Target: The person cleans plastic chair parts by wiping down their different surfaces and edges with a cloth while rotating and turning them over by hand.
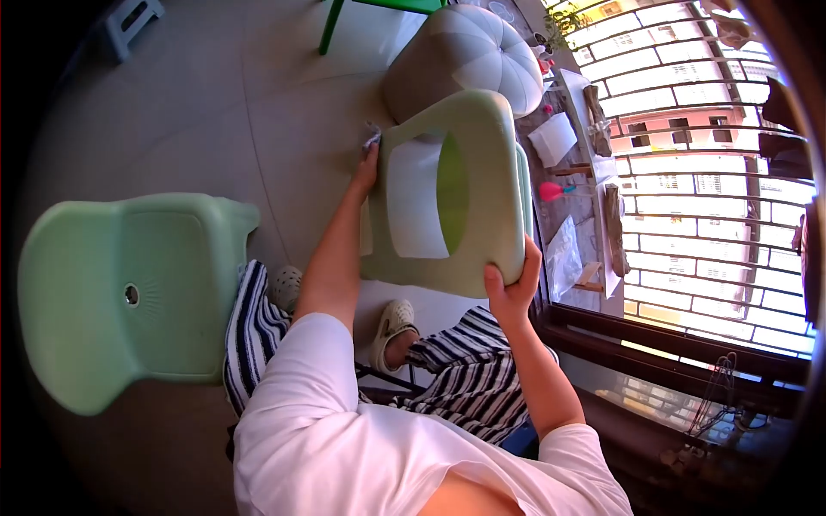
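A pale green plastic stool [482,172] is tilted up in front of me, with a large opening in the side facing me. My right hand [516,288] is closed around its near right edge, thumb on the near face. My left hand [368,168] is at the stool's left edge, with a small crumpled greyish cloth [372,136] sticking out past the fingers. The stool's edge partly hides those fingers. To my left stands a green plastic chair [176,292] with a small drain hole in its seat.
A grey and white pouf [469,60] stands behind the stool, near green furniture legs [330,26]. A grey step stool [129,26] is at the far left. On the right are a barred window [688,172], a dark sill [671,344] and a white box [552,139].
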Action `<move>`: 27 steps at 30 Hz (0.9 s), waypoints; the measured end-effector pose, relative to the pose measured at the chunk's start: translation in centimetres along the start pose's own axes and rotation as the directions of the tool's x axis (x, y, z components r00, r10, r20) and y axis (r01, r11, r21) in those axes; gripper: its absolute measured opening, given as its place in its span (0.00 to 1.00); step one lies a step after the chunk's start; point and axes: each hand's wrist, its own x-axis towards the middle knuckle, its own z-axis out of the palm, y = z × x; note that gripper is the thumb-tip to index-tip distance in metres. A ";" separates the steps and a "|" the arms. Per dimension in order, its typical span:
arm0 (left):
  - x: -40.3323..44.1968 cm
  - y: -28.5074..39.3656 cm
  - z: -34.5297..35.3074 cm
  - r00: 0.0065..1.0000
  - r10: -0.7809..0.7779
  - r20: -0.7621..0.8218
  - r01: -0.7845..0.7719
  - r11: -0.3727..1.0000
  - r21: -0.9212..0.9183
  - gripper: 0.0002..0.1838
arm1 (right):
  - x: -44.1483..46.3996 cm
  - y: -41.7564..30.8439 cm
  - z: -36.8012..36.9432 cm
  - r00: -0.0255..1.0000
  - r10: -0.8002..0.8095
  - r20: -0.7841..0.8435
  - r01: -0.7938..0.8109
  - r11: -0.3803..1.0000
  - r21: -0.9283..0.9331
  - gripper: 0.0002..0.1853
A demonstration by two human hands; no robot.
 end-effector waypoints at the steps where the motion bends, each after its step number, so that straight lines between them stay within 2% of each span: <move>1: -1.6 -1.3 -0.5 0.994 -0.109 -0.016 0.109 0.994 -0.005 0.41 | 0.0 0.1 0.0 1.000 -0.011 -0.004 0.011 1.000 -0.014 0.30; 2: -2.8 -2.1 -0.3 0.993 -0.115 -0.014 0.115 0.993 -0.011 0.41 | -0.1 0.2 -0.1 1.000 -0.023 -0.009 0.023 0.999 -0.026 0.30; 4: -4.6 -3.1 -0.5 0.991 -0.135 0.021 0.136 0.957 -0.257 0.38 | 0.1 0.2 -0.1 1.000 -0.019 -0.004 0.019 1.000 -0.010 0.29; 5: -4.7 -3.1 -0.4 0.990 -0.138 0.019 0.139 0.958 -0.252 0.38 | 0.3 0.3 -0.2 0.999 -0.053 -0.008 0.052 0.998 -0.021 0.29; 7: -4.3 -2.1 0.6 0.993 0.095 -0.069 -0.108 0.971 -0.211 0.32 | 0.8 0.3 0.0 0.992 -0.125 -0.027 0.123 0.990 -0.067 0.29; 8: -4.2 -1.3 0.9 0.993 0.098 -0.069 -0.111 0.972 -0.209 0.32 | 1.0 0.3 0.1 0.992 -0.125 -0.030 0.123 0.990 -0.065 0.29; 10: -4.8 2.1 1.1 0.966 0.259 -0.003 -0.259 0.965 -0.044 0.30 | 1.3 0.1 0.2 0.981 -0.187 -0.051 0.179 0.974 -0.138 0.28; 12: -4.3 2.9 1.8 0.957 0.290 0.003 -0.289 0.955 -0.073 0.29 | 1.7 0.0 0.4 0.974 -0.214 -0.070 0.204 0.971 -0.122 0.27; 13: -4.1 2.7 2.1 0.947 0.319 0.020 -0.315 0.942 -0.112 0.28 | 1.7 -0.2 0.4 0.984 -0.166 -0.068 0.161 0.985 -0.067 0.26; 17: -7.4 0.1 2.0 0.952 0.288 0.103 -0.284 0.957 -0.057 0.26 | 1.7 0.1 0.6 0.995 -0.029 -0.090 0.038 0.995 0.090 0.25; 19: -13.0 -1.3 3.4 0.941 0.311 -0.133 -0.316 0.948 -0.021 0.25 | 1.9 0.0 0.6 0.993 -0.027 -0.115 0.037 0.995 0.088 0.25; 20: -15.7 -2.0 3.9 0.939 0.319 -0.128 -0.321 0.947 0.004 0.25 | 1.9 0.2 0.6 0.992 -0.034 -0.120 0.042 0.997 0.061 0.25; 21: -18.6 -2.9 4.5 0.964 0.212 -0.160 -0.222 0.974 -0.043 0.28 | 1.8 0.4 0.5 0.995 0.063 -0.083 -0.052 0.990 0.134 0.24; 23: -23.1 -4.0 5.8 0.978 -0.002 -0.210 -0.032 0.987 -0.155 0.35 | 2.1 0.5 0.2 0.995 0.010 -0.103 0.003 0.992 0.128 0.24; 24: -24.6 -5.2 6.4 0.977 0.006 -0.211 -0.036 0.989 -0.142 0.35 | 2.1 0.7 0.0 0.993 -0.045 -0.109 0.056 0.993 0.101 0.23; 26: -26.1 -7.6 7.0 0.952 -0.250 -0.177 0.182 0.927 -0.327 0.34 | 2.1 1.0 -0.3 0.995 -0.030 -0.090 0.040 0.992 0.117 0.22; 27: -26.5 -6.6 7.4 0.955 -0.239 -0.177 0.177 0.935 -0.307 0.34 | 2.1 1.1 -0.3 0.998 -0.016 -0.062 0.024 0.992 0.120 0.21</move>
